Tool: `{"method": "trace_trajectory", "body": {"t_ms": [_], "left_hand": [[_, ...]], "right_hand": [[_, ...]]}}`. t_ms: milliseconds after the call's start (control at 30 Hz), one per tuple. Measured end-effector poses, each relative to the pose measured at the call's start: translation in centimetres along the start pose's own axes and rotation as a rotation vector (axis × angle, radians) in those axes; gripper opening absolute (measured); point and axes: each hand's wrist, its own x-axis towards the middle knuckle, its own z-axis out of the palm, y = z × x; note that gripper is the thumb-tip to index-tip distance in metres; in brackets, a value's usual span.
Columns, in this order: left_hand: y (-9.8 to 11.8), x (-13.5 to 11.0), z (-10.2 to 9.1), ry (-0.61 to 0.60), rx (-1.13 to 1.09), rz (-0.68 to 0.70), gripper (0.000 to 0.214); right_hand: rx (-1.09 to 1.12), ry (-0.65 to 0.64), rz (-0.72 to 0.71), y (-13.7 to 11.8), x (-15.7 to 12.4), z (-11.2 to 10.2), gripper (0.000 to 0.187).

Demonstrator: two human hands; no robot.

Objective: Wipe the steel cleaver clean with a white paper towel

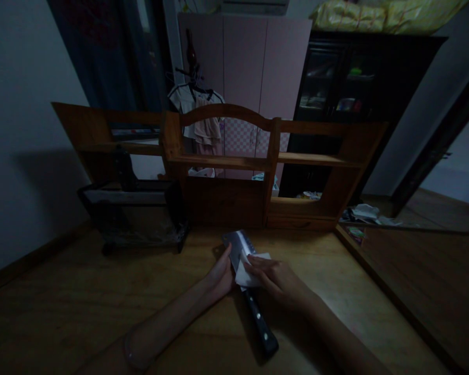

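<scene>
A cleaver with a broad shiny blade [238,245] and a black riveted handle [261,324] is held over the middle of the wooden table, its handle toward me. My left hand [221,272] grips the blade from the left, thumb along its edge and the other fingers hidden underneath. Pressed on the blade's face is a white tissue [250,275], which my right hand [277,278] holds under its fingers. The handle is free of both hands.
Behind the cleaver, a wooden shelf unit [226,162] spans the back of the table [172,312]. At the left stands a black knife rack [136,208] with a dark handle sticking up from it. The table's right edge has a raised rim [391,291].
</scene>
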Motion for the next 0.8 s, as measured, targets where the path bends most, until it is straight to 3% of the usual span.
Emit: {"method": "trace_trajectory", "body": {"t_ms": [200,333,500,800], "left_hand": [[0.0,0.0,-0.5,-0.041,0.054,-0.080,0.065],[0.0,0.0,-0.4,-0.004,0.036,-0.060,0.063],[0.3,0.0,-0.1,-0.036,0.050,-0.046,0.062],[0.2,-0.2,0.0,0.022,-0.021,0.024,0.057]], "right_hand": [[0.174,-0.058,-0.036,-0.4,0.3,0.6,0.043],[0.350,-0.084,-0.020,0.6,0.1,0.4,0.040],[0.409,-0.115,0.024,2.3,-0.1,0.2,0.038],[0.499,-0.017,0.169,3.8,-0.5,-1.1,0.036]]}}
